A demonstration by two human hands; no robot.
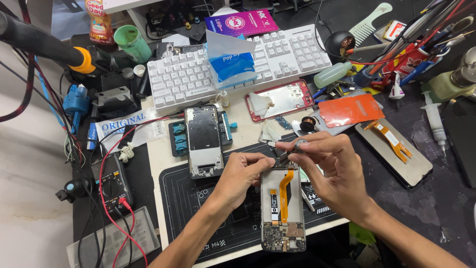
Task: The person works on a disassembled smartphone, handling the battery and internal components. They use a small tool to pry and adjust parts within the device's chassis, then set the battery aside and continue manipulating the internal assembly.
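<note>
On the dark, gridded work mat [198, 198], your left hand [241, 173] curls around the top edge of the opened phone frame [282, 208], its orange ribbon cable [284, 196] bare; your right hand [327, 166] pinches a small round grey part [300, 145] above it.

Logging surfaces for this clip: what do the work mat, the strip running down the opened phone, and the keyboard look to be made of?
Work mat: probably silicone or rubber, matte black with pale printed outlines.
Strip inside the opened phone that both hands work on: thin orange flexible film, likely a flex cable, since it bends along its run.
Keyboard: white moulded plastic, dull sheen on the keycaps.
</note>
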